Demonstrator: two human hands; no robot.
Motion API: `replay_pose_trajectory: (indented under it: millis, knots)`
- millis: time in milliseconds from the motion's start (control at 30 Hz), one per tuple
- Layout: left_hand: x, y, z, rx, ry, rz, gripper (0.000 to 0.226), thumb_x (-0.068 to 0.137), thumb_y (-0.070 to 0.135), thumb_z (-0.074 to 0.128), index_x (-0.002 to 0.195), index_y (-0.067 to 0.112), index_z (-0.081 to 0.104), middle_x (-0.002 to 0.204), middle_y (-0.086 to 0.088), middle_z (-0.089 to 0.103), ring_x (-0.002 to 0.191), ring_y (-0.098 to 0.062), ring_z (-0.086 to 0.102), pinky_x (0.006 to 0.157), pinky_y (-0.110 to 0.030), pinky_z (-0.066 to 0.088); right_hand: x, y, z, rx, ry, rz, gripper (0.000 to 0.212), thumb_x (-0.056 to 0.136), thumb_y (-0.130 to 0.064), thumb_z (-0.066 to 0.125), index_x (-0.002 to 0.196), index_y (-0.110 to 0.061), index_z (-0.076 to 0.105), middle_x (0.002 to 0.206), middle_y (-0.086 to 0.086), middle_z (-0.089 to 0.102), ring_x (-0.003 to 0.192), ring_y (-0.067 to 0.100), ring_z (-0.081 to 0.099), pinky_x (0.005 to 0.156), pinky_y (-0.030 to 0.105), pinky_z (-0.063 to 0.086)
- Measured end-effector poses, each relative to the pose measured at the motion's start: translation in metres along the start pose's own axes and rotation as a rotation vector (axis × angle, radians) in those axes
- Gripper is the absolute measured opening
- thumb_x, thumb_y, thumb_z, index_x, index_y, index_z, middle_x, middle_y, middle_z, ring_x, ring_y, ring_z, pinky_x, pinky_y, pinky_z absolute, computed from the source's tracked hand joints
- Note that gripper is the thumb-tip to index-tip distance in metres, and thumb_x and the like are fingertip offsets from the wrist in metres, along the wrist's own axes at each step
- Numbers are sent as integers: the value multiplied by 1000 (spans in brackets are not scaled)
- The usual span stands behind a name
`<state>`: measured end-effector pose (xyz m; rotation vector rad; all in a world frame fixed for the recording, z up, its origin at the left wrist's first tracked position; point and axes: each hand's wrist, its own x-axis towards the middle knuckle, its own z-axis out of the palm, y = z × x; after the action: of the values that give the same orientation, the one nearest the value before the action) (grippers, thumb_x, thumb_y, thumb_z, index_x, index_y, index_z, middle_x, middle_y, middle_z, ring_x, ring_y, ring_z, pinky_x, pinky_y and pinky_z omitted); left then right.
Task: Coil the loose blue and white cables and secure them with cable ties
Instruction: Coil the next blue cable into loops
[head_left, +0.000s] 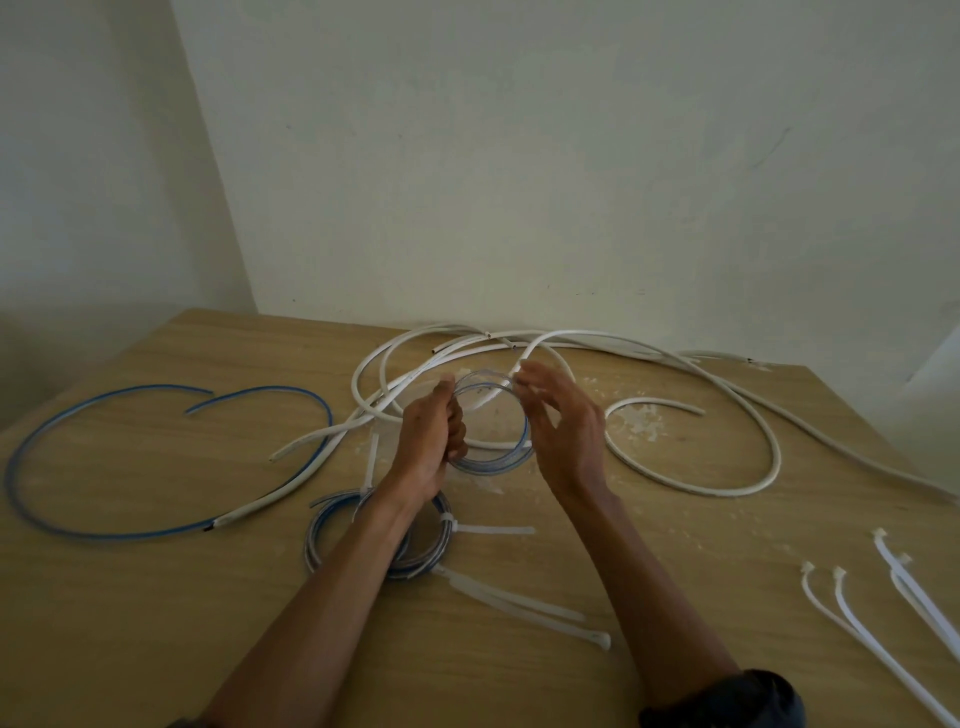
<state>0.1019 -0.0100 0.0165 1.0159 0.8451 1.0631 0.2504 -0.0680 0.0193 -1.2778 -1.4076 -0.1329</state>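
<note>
My left hand (428, 441) grips the left side of a small blue and white cable coil (493, 460) held above the wooden table (156, 623). At the coil's upper right edge, my right hand (563, 426) pinches the cable with its fingertips. A finished blue coil (431, 551) bound with white cable ties lies under my left forearm. A long loose blue cable (104, 527) curves over the table's left part. Loose white cables (727, 486) sprawl across the back and right. Several loose cable ties (857, 629) lie at the right front.
The table stands against a pale wall (519, 182). White flakes (639, 423) are scattered on the wood near the white cable loop. Two more cable ties (524, 605) lie in front of the finished coil. The table's left edge drops off to the floor.
</note>
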Motion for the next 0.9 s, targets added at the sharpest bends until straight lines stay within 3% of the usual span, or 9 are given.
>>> replay_pose_trajectory:
  millis: [100, 267, 467, 567, 733, 900]
  knots:
    - [0, 0, -1, -21, -14, -31, 49, 106, 40, 46, 60, 23, 35, 52, 4, 21, 41, -11, 17, 41, -25, 16, -4, 4, 5, -109, -130, -136, 24, 94, -17, 72, 118, -15, 74, 121, 2, 73, 105, 13, 71, 85, 34, 61]
    - [-1, 2, -4, -114, -121, -140, 51, 105, 47, 43, 61, 23, 35, 52, 7, 18, 40, -8, 15, 39, -23, 13, -5, 10, 2, -219, -63, -236, 20, 89, -10, 77, 109, -12, 77, 102, 3, 77, 91, 15, 71, 72, 33, 60]
    - [-3, 3, -5, -104, -224, -132, 44, 107, 35, 38, 70, 16, 54, 48, 7, 21, 37, -8, 19, 38, -23, 18, -2, 11, -1, -257, -34, -227, 12, 92, -7, 73, 103, -10, 74, 99, 3, 73, 89, 18, 67, 72, 33, 55]
    - [-4, 5, -8, -37, -279, -96, 42, 107, 30, 37, 70, 17, 51, 48, 6, 24, 39, -8, 22, 41, -24, 24, -2, 7, -1, -198, -88, -167, 17, 94, -4, 68, 110, -8, 70, 110, 6, 72, 91, 18, 69, 73, 29, 57]
    - [-5, 6, -9, 86, -236, -81, 41, 107, 38, 43, 74, 16, 54, 56, 4, 33, 47, -11, 29, 50, -27, 31, -1, 11, -5, -170, -189, -88, 8, 99, -8, 61, 104, -11, 66, 90, 2, 71, 71, 20, 66, 58, 45, 56]
    - [-2, 4, -8, 84, -204, -60, 45, 108, 42, 36, 79, 14, 56, 59, 4, 22, 47, -11, 19, 44, -25, 20, -2, 10, -4, -131, -191, -108, 12, 99, -13, 63, 107, -15, 71, 100, -3, 72, 81, 13, 67, 64, 40, 57]
